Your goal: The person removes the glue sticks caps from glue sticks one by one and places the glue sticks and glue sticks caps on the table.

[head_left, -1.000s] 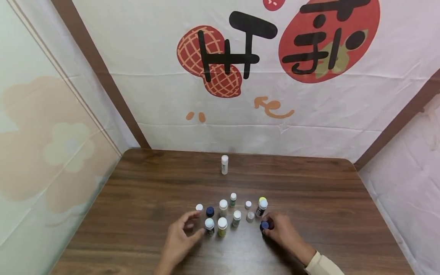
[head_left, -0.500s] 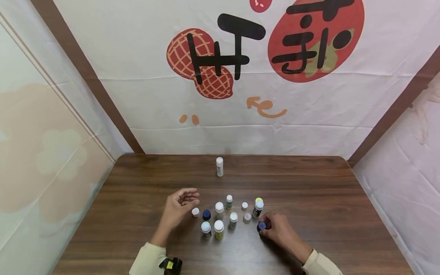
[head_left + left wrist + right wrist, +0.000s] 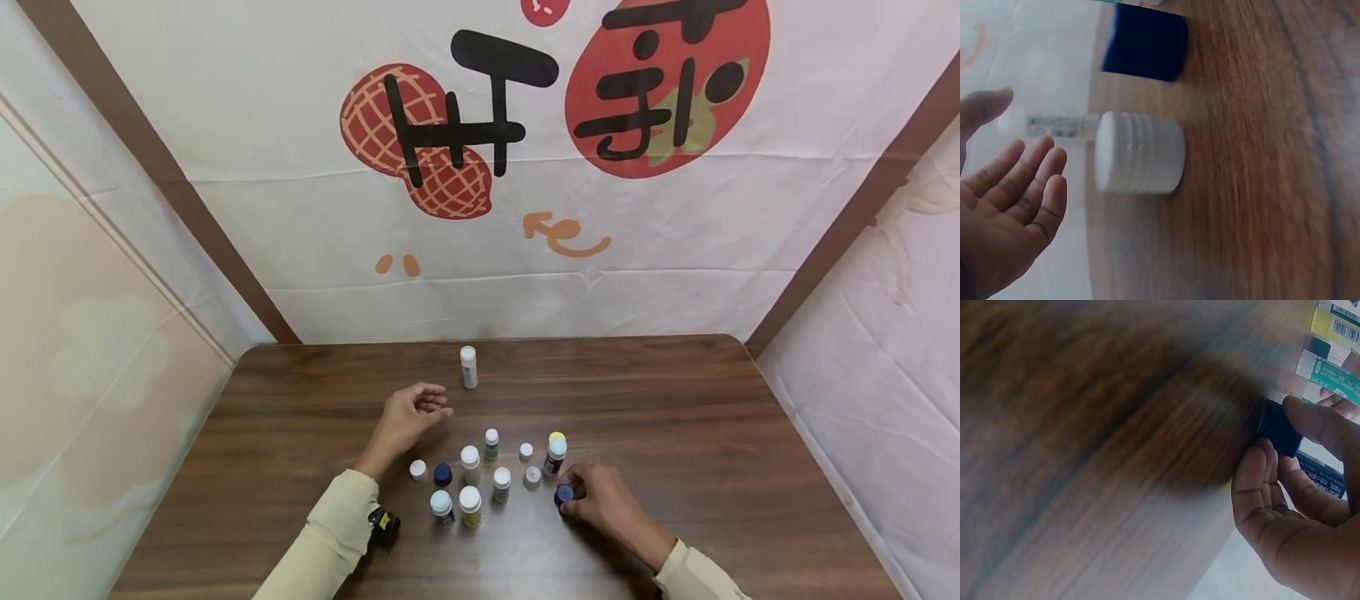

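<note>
My right hand (image 3: 603, 502) pinches a dark blue bottle cap (image 3: 564, 495) low over the table at the right of the group. In the right wrist view, thumb and fingertips grip this blue cap (image 3: 1280, 430) at its sides. My left hand (image 3: 412, 417) is held above the table with nothing in it, its fingers relaxed. Beyond its fingertips, a tall white bottle (image 3: 468, 368) stands alone at the back. A white cap (image 3: 1141, 153) and a second dark blue cap (image 3: 1147, 42) sit close to the left wrist camera.
Several small white-capped bottles (image 3: 470, 507) stand in the middle of the wooden table (image 3: 675, 400). Two small pale caps, one a white cap (image 3: 526, 451), lie right of them. A dark-labelled bottle (image 3: 555, 457) overlaps a yellow top (image 3: 557, 436). A printed cloth (image 3: 660, 292) hangs behind.
My left hand has moved up from beside the front left bottles toward the tall white bottle at the back. My right hand keeps its pinch on the blue cap. The head view has shifted slightly.
</note>
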Tool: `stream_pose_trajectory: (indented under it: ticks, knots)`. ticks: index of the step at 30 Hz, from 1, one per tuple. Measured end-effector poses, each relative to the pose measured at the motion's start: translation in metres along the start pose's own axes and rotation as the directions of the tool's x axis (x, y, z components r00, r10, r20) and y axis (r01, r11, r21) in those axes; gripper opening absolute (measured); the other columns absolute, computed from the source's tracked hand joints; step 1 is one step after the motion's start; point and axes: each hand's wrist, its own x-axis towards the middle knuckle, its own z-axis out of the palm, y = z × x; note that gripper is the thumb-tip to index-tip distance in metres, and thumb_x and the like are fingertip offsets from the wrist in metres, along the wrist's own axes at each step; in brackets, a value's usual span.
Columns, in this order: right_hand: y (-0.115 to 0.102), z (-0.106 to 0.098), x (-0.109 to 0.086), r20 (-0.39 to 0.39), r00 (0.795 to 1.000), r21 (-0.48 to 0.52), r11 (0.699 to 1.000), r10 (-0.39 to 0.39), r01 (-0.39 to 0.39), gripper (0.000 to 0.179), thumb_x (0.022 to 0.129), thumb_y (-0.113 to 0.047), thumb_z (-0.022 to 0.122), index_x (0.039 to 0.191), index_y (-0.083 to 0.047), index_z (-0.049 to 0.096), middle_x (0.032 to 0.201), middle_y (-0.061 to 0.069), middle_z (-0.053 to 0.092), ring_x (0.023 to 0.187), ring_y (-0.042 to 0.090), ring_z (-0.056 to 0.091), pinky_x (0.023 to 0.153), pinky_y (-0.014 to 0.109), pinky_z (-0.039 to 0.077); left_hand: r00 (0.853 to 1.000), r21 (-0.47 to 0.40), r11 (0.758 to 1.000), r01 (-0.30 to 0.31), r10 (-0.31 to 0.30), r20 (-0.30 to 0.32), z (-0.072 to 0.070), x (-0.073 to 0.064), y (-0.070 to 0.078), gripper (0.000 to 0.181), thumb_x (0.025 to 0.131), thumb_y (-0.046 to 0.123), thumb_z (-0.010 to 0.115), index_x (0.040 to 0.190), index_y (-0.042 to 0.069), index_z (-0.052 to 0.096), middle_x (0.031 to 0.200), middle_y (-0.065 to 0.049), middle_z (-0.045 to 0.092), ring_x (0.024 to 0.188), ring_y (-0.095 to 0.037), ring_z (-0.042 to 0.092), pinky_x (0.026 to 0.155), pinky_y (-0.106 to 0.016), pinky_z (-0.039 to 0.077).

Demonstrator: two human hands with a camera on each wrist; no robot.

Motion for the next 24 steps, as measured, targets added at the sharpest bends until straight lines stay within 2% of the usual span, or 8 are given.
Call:
stream_pose_trajectory:
  ticks: [4, 8, 13, 24]
  knots:
    - [0.001, 0.0, 0.001, 0.017, 1.0, 0.007, 1.0, 0.011, -0.011, 0.025, 0.067, 0.002, 0.08, 0.087, -0.004, 0.066, 0.074, -0.003, 0.063, 0.065, 0.005, 0.058, 0.058, 0.022, 0.05, 0.999, 0.016, 0.999, 0.028, -0.028, -0.027, 0.011, 0.011, -0.002, 0.041, 0.081, 0.013, 0.079, 0.115, -0.003, 0.063, 0.103, -0.014, 0.068, 0.089, -0.021, 0.065, 0.077, -0.028, 0.053]
    - [0.003, 0.0, 0.002, 0.014, 1.0, 0.005, 1.0, 0.024, -0.024, 0.026, 0.066, 0.003, 0.08, 0.087, -0.004, 0.066, 0.074, -0.003, 0.063, 0.065, 0.006, 0.058, 0.059, 0.022, 0.049, 0.997, 0.017, 1.0, 0.021, -0.02, -0.072, 0.02, 0.024, 0.001, 0.041, 0.08, 0.014, 0.08, 0.113, -0.003, 0.065, 0.101, -0.013, 0.068, 0.088, -0.022, 0.065, 0.077, -0.03, 0.054]
    - [0.004, -0.003, 0.003, 0.008, 0.999, 0.008, 0.999, 0.032, -0.033, 0.026, 0.066, 0.003, 0.081, 0.087, -0.004, 0.066, 0.074, -0.002, 0.063, 0.065, 0.006, 0.058, 0.059, 0.022, 0.05, 0.992, 0.029, 1.0, 0.012, -0.008, -0.127, 0.026, 0.037, 0.001, 0.039, 0.079, 0.016, 0.081, 0.111, -0.001, 0.066, 0.099, -0.011, 0.07, 0.087, -0.021, 0.066, 0.077, -0.032, 0.054]
    - [0.005, -0.003, 0.005, 0.013, 0.998, 0.005, 0.999, 0.054, -0.054, 0.027, 0.065, 0.0, 0.082, 0.088, -0.006, 0.067, 0.076, -0.003, 0.062, 0.066, 0.007, 0.057, 0.06, 0.022, 0.049, 0.981, 0.047, 0.999, 0.019, -0.01, -0.194, 0.039, 0.056, -0.005, 0.037, 0.078, 0.015, 0.081, 0.109, 0.0, 0.067, 0.099, -0.014, 0.07, 0.084, -0.024, 0.067, 0.075, -0.037, 0.055]
